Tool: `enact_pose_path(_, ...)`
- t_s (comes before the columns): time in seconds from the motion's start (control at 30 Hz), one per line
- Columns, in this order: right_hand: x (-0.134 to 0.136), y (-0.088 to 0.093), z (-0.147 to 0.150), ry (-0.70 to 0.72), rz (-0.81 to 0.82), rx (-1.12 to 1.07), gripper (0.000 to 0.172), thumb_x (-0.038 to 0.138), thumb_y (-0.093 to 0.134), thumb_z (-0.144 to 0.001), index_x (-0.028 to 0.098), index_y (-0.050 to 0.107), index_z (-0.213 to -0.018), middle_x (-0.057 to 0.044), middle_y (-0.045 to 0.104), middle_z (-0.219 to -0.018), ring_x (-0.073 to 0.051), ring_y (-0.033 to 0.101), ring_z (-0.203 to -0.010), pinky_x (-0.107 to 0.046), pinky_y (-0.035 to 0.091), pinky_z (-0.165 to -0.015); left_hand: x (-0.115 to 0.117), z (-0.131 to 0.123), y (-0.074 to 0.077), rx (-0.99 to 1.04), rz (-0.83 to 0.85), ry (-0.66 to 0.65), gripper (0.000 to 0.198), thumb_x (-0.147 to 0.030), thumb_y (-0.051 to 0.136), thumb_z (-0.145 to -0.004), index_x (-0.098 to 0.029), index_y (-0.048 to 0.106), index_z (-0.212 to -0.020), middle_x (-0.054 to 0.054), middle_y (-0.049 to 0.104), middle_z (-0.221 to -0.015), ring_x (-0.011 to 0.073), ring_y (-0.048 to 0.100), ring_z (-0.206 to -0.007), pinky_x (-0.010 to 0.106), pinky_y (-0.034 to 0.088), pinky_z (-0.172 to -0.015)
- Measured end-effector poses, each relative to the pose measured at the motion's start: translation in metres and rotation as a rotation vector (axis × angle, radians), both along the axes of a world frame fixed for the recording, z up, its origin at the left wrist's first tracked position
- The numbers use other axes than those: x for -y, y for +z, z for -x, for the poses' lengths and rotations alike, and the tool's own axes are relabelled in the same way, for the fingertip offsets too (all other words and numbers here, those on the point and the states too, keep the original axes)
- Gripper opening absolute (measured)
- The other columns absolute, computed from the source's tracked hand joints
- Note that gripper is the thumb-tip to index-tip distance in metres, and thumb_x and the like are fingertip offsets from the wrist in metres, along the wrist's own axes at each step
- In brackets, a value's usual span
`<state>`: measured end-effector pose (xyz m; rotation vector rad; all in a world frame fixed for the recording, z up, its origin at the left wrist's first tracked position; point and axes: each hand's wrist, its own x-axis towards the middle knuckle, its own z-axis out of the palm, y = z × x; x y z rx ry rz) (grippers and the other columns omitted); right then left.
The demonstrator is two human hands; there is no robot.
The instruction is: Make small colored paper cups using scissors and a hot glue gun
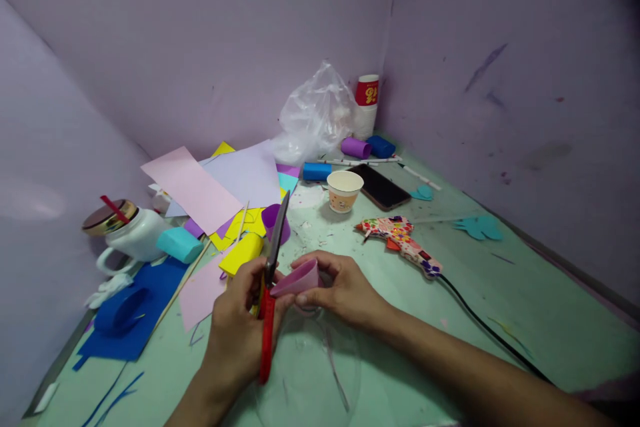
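My left hand (239,330) grips red-handled scissors (268,307), their blades pointing up and away toward the coloured papers. My right hand (340,287) pinches a curled piece of pink paper (299,278), holding it against the scissor blades. Both hands hover low over the green table (500,293), near its front. A clear plastic sheet (310,373) lies under my hands.
Coloured paper sheets (220,183) and paper rolls lie at the back left, beside a white mug (133,233) and blue paper (130,313). A paper cup (344,190), a phone (380,187), a patterned glue gun (403,243) with black cord and a plastic bag (315,117) are farther back.
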<state>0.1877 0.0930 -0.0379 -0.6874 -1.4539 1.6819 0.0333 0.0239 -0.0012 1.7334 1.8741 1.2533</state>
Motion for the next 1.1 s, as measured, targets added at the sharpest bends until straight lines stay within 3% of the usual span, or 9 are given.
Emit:
enact_pose_path(0.1,0.000,0.004,-0.003,-0.035,-0.023,0.033,0.032,0.020,0.081,-0.057,0.020,0.073,-0.088,-0.002,0.069,-0.083,-0.019,0.063,-0.077,-0.035,0.050,-0.074,0.001,-0.001,-0.005,-0.061,-0.071,0.030,0.031,-0.029,0.068,-0.073,-0.021,0.054,-0.100,0.001,0.069,-0.081,0.0147,0.067,-0.069,0.025,0.055,-0.067)
enact_pose_path(0.2,-0.001,0.008,-0.004,-0.070,-0.050,0.055,0.028,0.017,0.078,-0.059,0.022,0.076,-0.087,-0.005,0.071,-0.088,-0.020,0.063,-0.079,-0.036,0.050,-0.074,0.001,-0.001,-0.006,0.002,-0.070,0.052,0.032,-0.031,0.068,-0.073,-0.021,0.054,-0.101,0.001,0.069,-0.082,0.0158,0.068,-0.072,0.026,0.055,-0.069)
enact_pose_path(0.33,-0.001,0.007,-0.001,-0.047,0.108,0.020,0.020,0.018,0.072,-0.064,0.019,0.076,-0.084,-0.004,0.072,-0.077,-0.015,0.062,-0.063,-0.031,0.050,-0.060,0.001,-0.006,-0.006,0.074,-0.070,0.093,0.031,-0.032,0.068,-0.073,-0.021,0.054,-0.098,0.000,0.069,-0.078,0.0150,0.067,-0.066,0.026,0.055,-0.067)
enact_pose_path(0.47,-0.001,0.004,0.002,-0.050,0.238,-0.062,0.017,0.018,0.074,-0.063,0.017,0.076,-0.079,-0.002,0.071,-0.068,-0.012,0.062,-0.056,-0.029,0.052,-0.058,0.003,-0.014,-0.002,0.022,-0.037,0.143,0.024,-0.029,0.066,-0.075,-0.021,0.053,-0.093,-0.001,0.068,-0.074,0.0145,0.066,-0.067,0.025,0.053,-0.068)
enact_pose_path(0.63,-0.004,0.004,0.001,-0.036,0.303,-0.107,0.020,0.017,0.078,-0.058,0.017,0.075,-0.077,0.000,0.070,-0.063,-0.011,0.061,-0.051,-0.027,0.051,-0.053,0.000,-0.018,0.002,0.114,-0.048,0.168,0.025,-0.028,0.068,-0.072,-0.021,0.052,-0.089,-0.003,0.066,-0.070,0.0138,0.065,-0.065,0.024,0.052,-0.066)
enact_pose_path(0.77,-0.006,0.002,-0.001,-0.025,0.302,-0.148,0.022,0.026,0.079,-0.062,0.016,0.074,-0.082,-0.002,0.070,-0.068,-0.012,0.062,-0.053,-0.028,0.052,-0.056,-0.004,-0.017,0.003,0.242,-0.044,0.166,0.027,-0.027,0.070,-0.070,-0.021,0.051,-0.088,-0.004,0.062,-0.068,0.0119,0.062,-0.061,0.022,0.050,-0.061)
enact_pose_path(1.1,-0.008,0.002,-0.001,-0.010,0.293,-0.130,0.028,0.033,0.081,-0.060,0.015,0.074,-0.080,-0.002,0.068,-0.067,-0.012,0.060,-0.054,-0.027,0.050,-0.055,-0.006,-0.011,-0.010,0.343,-0.084,0.146,0.030,-0.026,0.072,-0.069,-0.022,0.052,-0.091,-0.006,0.060,-0.069,0.0096,0.059,-0.059,0.021,0.048,-0.059)
